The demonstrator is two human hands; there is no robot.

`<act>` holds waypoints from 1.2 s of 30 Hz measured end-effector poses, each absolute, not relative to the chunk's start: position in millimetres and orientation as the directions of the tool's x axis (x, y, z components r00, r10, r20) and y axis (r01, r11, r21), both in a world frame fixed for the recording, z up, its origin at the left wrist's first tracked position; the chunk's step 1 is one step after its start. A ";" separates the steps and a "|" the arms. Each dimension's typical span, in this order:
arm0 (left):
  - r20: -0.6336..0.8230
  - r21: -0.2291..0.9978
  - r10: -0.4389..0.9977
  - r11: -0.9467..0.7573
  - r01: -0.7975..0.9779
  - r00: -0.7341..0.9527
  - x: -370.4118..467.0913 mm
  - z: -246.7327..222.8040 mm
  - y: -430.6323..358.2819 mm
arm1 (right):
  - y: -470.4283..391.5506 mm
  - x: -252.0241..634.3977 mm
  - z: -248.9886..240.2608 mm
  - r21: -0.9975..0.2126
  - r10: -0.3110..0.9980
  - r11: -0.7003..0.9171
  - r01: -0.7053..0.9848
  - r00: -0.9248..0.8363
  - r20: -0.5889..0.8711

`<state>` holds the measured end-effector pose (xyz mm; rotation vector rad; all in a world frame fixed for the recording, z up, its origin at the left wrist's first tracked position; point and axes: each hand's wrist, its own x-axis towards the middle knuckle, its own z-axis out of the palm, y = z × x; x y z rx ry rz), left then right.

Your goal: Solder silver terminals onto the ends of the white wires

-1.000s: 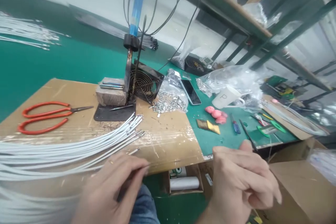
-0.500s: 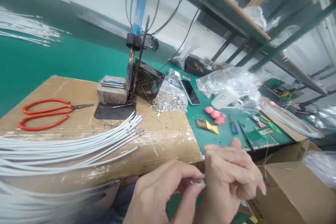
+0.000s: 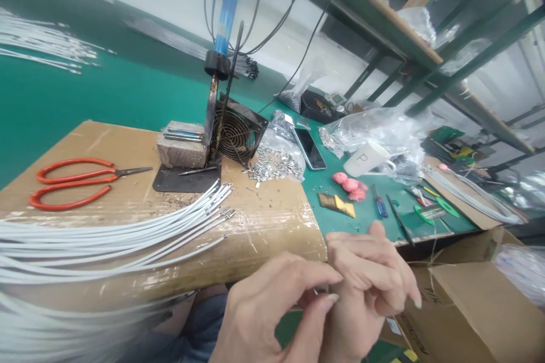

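Observation:
At the bottom centre, my left hand (image 3: 272,300) has thumb and forefinger pinched together against my right hand; whatever lies between the tips is too small to name. My right hand (image 3: 366,283) is beside it, just past the cardboard's edge, its fingers curled and its palm side partly hidden. Left of both hands, a bundle of white cables (image 3: 128,244) with small metal ends lies on the cardboard (image 3: 272,238). Small metal pieces (image 3: 275,165) are heaped beyond the hands, near a fan (image 3: 238,133).
Orange-handled scissors (image 3: 76,181) lie at left. A blue-handled iron (image 3: 225,17) stands upright behind a grey block (image 3: 181,150). A phone (image 3: 309,149), white mug (image 3: 368,160), pink lumps (image 3: 349,185) and screwdriver (image 3: 379,204) are on the green table. An open carton (image 3: 481,306) is at right.
My left hand has shifted slightly right and its fingertips now overlap my right hand more. My right hand has moved slightly left and up.

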<state>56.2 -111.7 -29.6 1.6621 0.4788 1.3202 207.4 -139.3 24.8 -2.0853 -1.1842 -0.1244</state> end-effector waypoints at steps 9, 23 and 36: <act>0.515 0.857 0.784 -0.471 -0.208 0.347 57.3 -33.4 -112.7 | -136.6 214.0 18.2 -0.591 0.739 -0.261 0.764 0.551 0.387; 0.543 0.840 0.759 -0.486 -0.242 0.360 56.9 -37.4 -112.3 | -136.3 214.1 18.7 -0.580 0.722 -0.289 0.762 0.571 0.391; 0.546 0.837 0.757 -0.478 -0.266 0.358 58.6 -37.4 -113.1 | -137.0 211.1 20.8 -0.555 0.711 -0.314 0.770 0.578 0.400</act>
